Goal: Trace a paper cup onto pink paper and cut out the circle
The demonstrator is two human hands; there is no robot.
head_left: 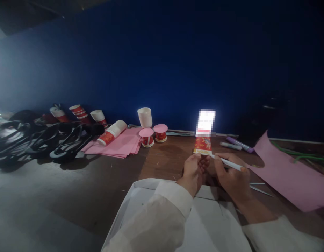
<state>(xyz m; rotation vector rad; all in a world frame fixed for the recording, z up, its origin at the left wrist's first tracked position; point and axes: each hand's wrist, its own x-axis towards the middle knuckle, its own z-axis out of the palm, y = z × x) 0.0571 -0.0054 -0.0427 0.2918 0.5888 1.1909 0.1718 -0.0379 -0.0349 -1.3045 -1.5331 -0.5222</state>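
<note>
Head view: the red patterned cup [203, 142] is being held over the brown table [164, 162], left hand [193, 172] gripping its near end, right hand [234, 178] pinching a white pen [231, 164], tip hovering right by that end; pink-topped cups [147, 139] are standing leftward, pink paper [290, 175] lying rightward.

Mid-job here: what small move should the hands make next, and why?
Probably steady the red patterned cup with the left hand and ease the white pen along its near edge: the left hand grips the cup there, and the right hand holds the pen with its tip at that edge, though contact is unclear.
</note>
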